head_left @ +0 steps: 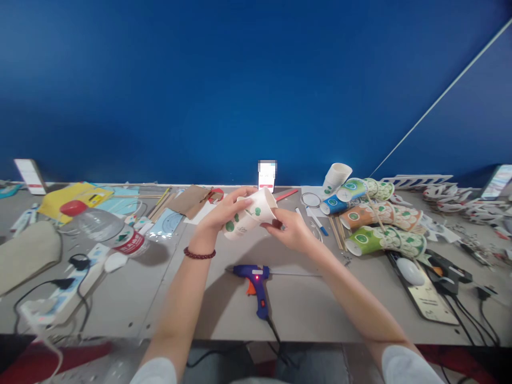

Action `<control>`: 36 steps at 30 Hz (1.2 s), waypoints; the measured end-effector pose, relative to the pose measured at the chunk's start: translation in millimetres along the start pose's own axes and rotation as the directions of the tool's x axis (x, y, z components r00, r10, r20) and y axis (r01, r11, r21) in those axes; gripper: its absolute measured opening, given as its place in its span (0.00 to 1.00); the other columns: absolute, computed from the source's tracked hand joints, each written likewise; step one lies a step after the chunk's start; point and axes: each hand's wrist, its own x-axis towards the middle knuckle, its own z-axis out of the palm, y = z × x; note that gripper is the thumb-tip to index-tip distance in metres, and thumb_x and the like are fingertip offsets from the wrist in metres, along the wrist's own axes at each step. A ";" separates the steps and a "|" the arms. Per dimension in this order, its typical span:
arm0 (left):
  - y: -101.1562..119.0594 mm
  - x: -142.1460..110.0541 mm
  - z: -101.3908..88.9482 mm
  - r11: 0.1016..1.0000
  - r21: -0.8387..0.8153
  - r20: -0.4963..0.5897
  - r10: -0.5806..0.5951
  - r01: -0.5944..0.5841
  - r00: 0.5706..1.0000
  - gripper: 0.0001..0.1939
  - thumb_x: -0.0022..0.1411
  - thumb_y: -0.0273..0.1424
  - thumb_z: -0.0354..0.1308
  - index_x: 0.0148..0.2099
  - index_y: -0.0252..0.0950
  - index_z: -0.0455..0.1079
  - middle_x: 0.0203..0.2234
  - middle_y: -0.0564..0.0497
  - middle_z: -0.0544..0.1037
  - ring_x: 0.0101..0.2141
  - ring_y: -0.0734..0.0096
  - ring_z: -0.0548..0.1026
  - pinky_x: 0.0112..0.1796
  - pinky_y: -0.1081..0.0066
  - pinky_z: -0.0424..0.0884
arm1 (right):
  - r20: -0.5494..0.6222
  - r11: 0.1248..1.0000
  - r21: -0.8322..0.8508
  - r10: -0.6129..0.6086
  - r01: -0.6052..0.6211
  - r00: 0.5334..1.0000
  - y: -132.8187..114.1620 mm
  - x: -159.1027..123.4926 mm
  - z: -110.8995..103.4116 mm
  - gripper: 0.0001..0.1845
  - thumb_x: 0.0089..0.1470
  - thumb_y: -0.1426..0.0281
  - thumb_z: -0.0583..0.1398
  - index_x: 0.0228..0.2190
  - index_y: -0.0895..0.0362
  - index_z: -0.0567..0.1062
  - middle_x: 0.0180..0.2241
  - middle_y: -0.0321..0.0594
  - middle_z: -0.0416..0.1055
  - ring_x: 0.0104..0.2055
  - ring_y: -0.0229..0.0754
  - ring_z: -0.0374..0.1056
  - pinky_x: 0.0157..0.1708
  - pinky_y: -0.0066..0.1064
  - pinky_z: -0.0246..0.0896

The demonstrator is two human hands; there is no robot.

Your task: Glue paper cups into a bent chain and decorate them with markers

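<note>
Over a grey table [312, 312] against a blue wall [256, 96], the left hand [218, 216] is holding two white cups [262, 207], fingers curled around them, while the right hand [294, 229] is pinching one rim between nearly closed fingers. A glue gun [259, 288] is lying below, between a bottle [106, 229] and printed cups [358, 216].

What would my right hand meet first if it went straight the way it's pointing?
Your right hand would first meet the white paper cup with green prints that it touches; beyond that, probably your left hand, though depth is unclear.
</note>
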 end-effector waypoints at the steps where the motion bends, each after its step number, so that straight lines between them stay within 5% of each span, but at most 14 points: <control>1: -0.8 0.7 1.2 0.999 -0.028 0.001 -0.017 0.017 1.000 0.20 0.59 0.44 0.55 0.51 0.41 0.69 0.44 0.46 0.76 0.36 0.70 0.75 0.31 0.75 0.71 | -0.014 1.000 -0.001 0.000 0.000 1.000 0.3 -0.1 -0.4 0.08 0.56 0.66 0.58 0.35 0.57 0.74 0.25 0.36 0.71 0.25 0.37 0.64 0.27 0.26 0.57; 15: -6.2 6.2 10.0 0.987 -0.161 -0.053 -0.030 0.021 0.998 0.19 0.60 0.44 0.54 0.49 0.42 0.72 0.44 0.47 0.76 0.41 0.66 0.75 0.36 0.73 0.72 | -0.086 0.995 0.101 0.005 0.004 0.996 2.6 -0.2 -4.0 0.11 0.55 0.67 0.58 0.39 0.58 0.74 0.30 0.38 0.75 0.28 0.38 0.67 0.33 0.28 0.61; 23: 1.1 2.0 10.5 0.992 -0.098 -0.031 -0.081 0.078 0.996 0.25 0.56 0.44 0.58 0.54 0.39 0.70 0.42 0.46 0.77 0.35 0.67 0.76 0.31 0.74 0.70 | -0.070 0.995 0.097 -0.015 0.022 0.997 1.7 -0.3 -5.0 0.10 0.55 0.69 0.58 0.40 0.57 0.72 0.30 0.37 0.74 0.28 0.38 0.67 0.30 0.27 0.60; 36: 4.3 2.7 13.4 0.992 -0.101 -0.063 -0.077 0.070 0.995 0.23 0.55 0.43 0.58 0.51 0.38 0.72 0.39 0.47 0.78 0.34 0.69 0.75 0.31 0.76 0.69 | -0.041 0.996 0.090 -0.015 0.018 0.999 -1.6 -1.4 -4.6 0.03 0.53 0.72 0.55 0.32 0.56 0.68 0.26 0.36 0.71 0.26 0.37 0.65 0.26 0.27 0.54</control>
